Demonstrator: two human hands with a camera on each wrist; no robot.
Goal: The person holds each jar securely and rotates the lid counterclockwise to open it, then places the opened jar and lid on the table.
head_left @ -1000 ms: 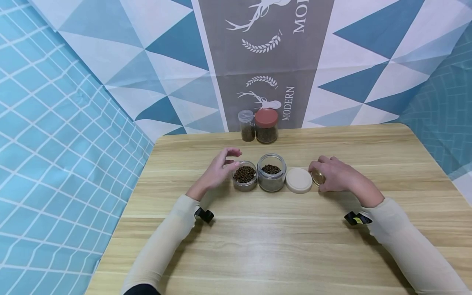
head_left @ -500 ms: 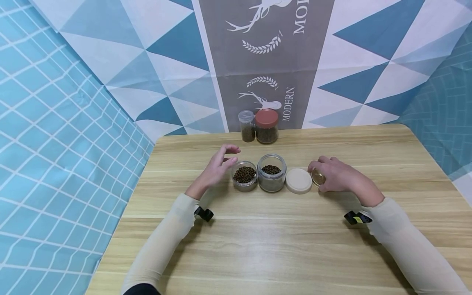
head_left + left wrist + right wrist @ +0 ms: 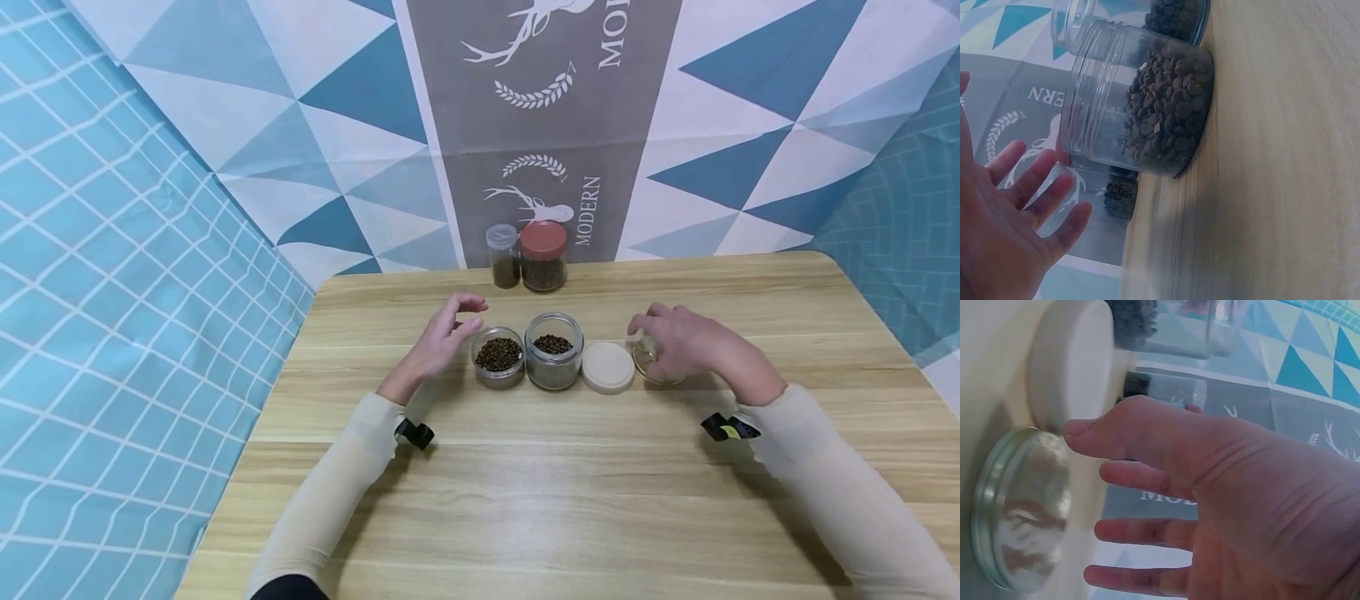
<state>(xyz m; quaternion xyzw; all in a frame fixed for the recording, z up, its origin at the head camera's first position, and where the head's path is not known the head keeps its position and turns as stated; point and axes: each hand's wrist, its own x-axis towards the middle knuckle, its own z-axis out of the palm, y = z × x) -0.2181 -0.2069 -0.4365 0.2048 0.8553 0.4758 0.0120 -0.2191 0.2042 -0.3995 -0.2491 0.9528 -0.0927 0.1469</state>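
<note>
My left hand point(image 3: 447, 335), fingers spread and loosely bent, hovers at the left of a low clear jar point(image 3: 498, 379) filled with dark brown pellets. In the left wrist view the fingers stand apart from the nearer jar point(image 3: 1147, 106). My right hand point(image 3: 692, 340) hangs over a shiny gold-toned lid point(image 3: 1035, 512), partly hiding it from the head camera. Its fingers and thumb are extended and hold nothing in the right wrist view. Right of the low jar stands a taller open clear jar point(image 3: 553, 371) with similar pellets, then a cream lid point(image 3: 608, 367) lying flat.
At the back of the wooden table point(image 3: 525, 500), against the patterned cloth, stand a slim clear-capped jar point(image 3: 504, 260) and a red-lidded jar point(image 3: 543, 257), both with dark contents. The jars and lids in front form a row.
My right hand has risen off the gold-toned lid, its fingers and thumb spreading and more of the lid showing. My left hand moved slightly up and away from the low jar, then stayed.
</note>
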